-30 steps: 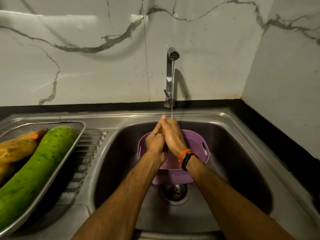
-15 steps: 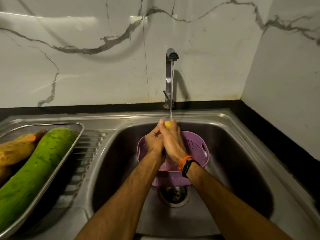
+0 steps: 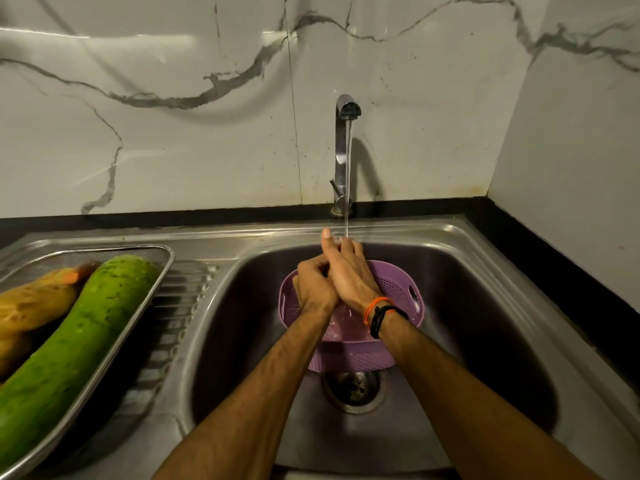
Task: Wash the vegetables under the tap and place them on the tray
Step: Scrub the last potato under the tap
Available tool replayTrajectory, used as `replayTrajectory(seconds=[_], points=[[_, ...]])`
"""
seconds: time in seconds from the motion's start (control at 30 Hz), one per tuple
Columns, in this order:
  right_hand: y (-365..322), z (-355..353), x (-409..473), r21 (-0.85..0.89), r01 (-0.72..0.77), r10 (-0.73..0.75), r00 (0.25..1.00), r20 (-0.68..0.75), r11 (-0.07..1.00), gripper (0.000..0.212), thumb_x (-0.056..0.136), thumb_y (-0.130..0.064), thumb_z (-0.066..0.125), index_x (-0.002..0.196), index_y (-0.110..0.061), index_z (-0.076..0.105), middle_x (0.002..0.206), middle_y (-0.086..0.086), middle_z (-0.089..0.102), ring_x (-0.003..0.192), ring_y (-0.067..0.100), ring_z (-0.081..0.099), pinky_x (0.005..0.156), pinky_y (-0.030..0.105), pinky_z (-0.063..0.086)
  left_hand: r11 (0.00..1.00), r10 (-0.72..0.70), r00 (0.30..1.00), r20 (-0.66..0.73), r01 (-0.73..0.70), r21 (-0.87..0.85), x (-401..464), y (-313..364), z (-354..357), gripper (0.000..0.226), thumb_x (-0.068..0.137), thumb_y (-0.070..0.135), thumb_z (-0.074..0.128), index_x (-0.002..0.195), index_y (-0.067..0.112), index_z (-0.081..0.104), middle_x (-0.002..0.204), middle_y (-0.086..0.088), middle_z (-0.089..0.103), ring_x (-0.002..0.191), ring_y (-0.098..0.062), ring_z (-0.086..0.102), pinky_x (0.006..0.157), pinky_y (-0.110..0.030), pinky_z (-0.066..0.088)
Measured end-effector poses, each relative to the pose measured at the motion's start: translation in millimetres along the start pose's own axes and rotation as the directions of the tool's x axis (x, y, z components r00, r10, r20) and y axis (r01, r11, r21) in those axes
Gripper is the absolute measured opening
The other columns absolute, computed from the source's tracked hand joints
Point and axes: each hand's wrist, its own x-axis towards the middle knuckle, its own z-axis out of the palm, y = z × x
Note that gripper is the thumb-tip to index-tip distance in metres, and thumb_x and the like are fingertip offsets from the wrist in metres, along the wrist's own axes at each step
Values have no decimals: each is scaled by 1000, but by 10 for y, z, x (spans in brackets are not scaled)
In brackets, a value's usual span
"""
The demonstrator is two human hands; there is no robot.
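Curled tight, the fingers of my left hand (image 3: pixel 313 289) fold in against the right hand (image 3: pixel 349 275), whose fingers lie straighter and close together, reaching up to the thin stream from the tap (image 3: pixel 343 150) at centre frame. Both hands are pressed together above the purple basket (image 3: pixel 398 292) in the sink (image 3: pixel 485 306). I cannot tell what they enclose; nothing shows between them.

At the left edge the steel tray (image 3: pixel 162 268) sits on the drainboard, carrying the green gourd (image 3: pixel 79 341) and, touching its left side, a yellow-orange vegetable (image 3: pixel 34 303).

Half a second ago a small yellow thing peeked out at the fingertips under the water; now the right hand covers it and I see only skin. The hands have stayed over the basket, under the stream.

Tray and both vegetables are cut off by the left frame edge. My forearms hide much of the basket's inside, and its near wall covers part of the drain (image 3: pixel 355 393). Orange and black bands (image 3: pixel 379 311) circle the right wrist.
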Motion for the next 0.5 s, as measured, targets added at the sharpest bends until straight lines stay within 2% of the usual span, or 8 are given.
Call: replayTrajectory(seconds=[0.1,0.2,0.23,0.3,0.4,0.5], points=[[57,71,-117,-44,70,-67,995,75,997,84,91,-74,25,153,-17,22,159,-3,12,143,24,28,117,47,30,1000,-20,999,-32,20,5,62,43,-58,28,101,31,50,98,16,74,90,-7,74,92,-23,70,89,-43,57],[9,36,-66,-14,18,-18,999,45,1000,86,92,-72,24,155,-14,19,160,1,13,145,25,26,118,46,25,1000,-15,1000,-15,15,14,23,0,-46,29,100,23,54,76,34,66,82,-1,72,91,-20,69,88,-44,57],[-22,1,-42,7,4,-4,1000,24,1000,84,94,-70,25,155,-14,19,161,2,14,145,25,26,119,46,25,1000,-25,1000,6,26,-8,17,-27,-20,30,98,20,57,75,36,66,83,0,73,91,-18,70,87,-43,58],[-27,-23,-63,49,18,-18,1000,9,999,80,96,-67,27,156,-15,15,162,1,12,147,22,22,119,41,21,989,-77,996,44,82,-123,35,-43,10,27,96,18,60,80,37,69,86,2,74,93,-16,70,84,-36,58],[13,7,-182,135,58,-66,996,54,989,78,98,-61,31,158,-19,6,165,-4,2,149,17,14,111,27,17,904,-166,980,107,195,-380,85,9,-9,18,98,15,55,90,23,69,82,8,72,89,-11,69,76,-23,52],[-10,-17,-120,185,43,-50,998,36,982,79,97,-63,30,158,-18,7,165,-2,1,150,17,12,117,31,14,845,-222,964,145,264,-465,54,5,0,18,96,3,58,109,7,70,96,-5,75,86,-8,72,71,-17,56]])
